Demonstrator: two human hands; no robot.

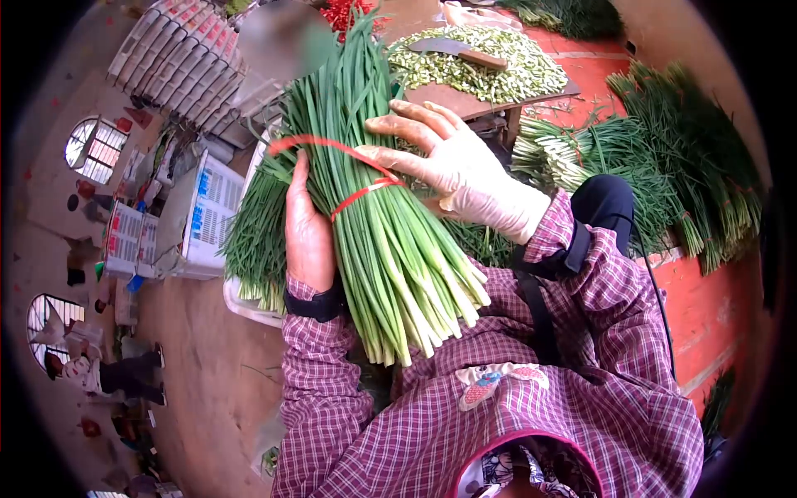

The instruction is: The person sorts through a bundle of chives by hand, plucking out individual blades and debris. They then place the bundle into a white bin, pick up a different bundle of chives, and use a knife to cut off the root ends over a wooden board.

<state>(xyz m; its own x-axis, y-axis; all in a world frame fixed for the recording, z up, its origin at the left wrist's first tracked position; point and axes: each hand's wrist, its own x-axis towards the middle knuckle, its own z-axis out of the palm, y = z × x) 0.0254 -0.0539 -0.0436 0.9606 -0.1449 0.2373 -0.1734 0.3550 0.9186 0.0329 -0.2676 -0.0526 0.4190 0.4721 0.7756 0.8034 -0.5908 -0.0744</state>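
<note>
Fingers [297, 178] of left hand [309, 236] clamped round green chive bunch [378, 241], red-banded, pale ends, right hand [452, 166] splayed atop.

Soft, even daylight, brightest on the far cutting board [465, 104] and the red surface [706, 315] at right; shadows are faint. The near bundle of green stalks [374, 216] looks sharp. Edges bend into a black rim, and a blurred grey patch [282, 37] sits far off.
</note>
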